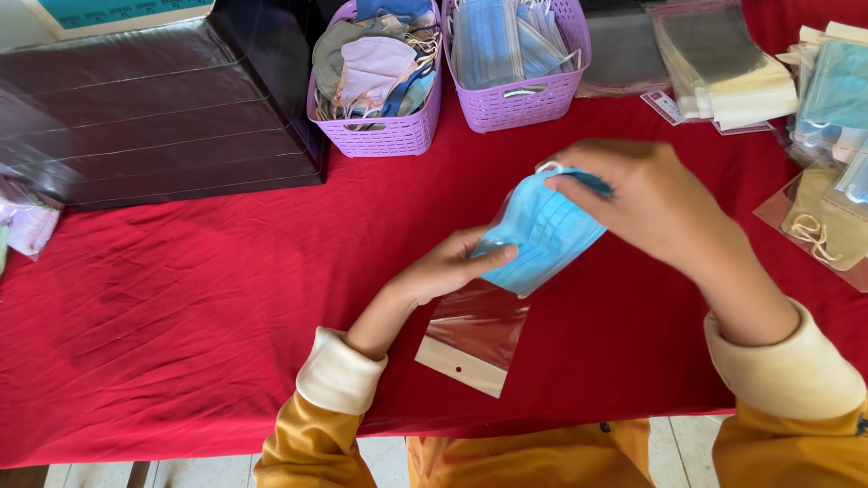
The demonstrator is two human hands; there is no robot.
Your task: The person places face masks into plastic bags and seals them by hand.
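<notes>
**Blue mask held over a clear bag on a red cloth**

The red cloth (181, 298) covers the whole table. On it, just past centre toward 3 o'clock, sits the mask (542, 230): a pale blue pleated face mask, tilted, its upper end toward 1 o'clock and its lower end toward 7 o'clock, with a white ear loop showing at the top. Its lower part lies over the mouth of the bag (475, 334), a clear flat sleeve with a white strip and a small hole at its near end, stretching toward 6 o'clock.

The right hand (655, 203) comes in from 4 o'clock, palm down, wrist bent, fingers pinching the mask's upper end. The left hand (448, 267) reaches from 7 o'clock, fingers closed on the mask's lower edge and the bag's mouth, thumb on top. Both sleeves are mustard with cream cuffs.

At 12 o'clock stand two purple baskets (389, 136), one with mixed masks, one with blue ones. A dark box (163, 117) sits at 10 o'clock, and stacks of bagged masks (832, 99) at 2 o'clock.
</notes>
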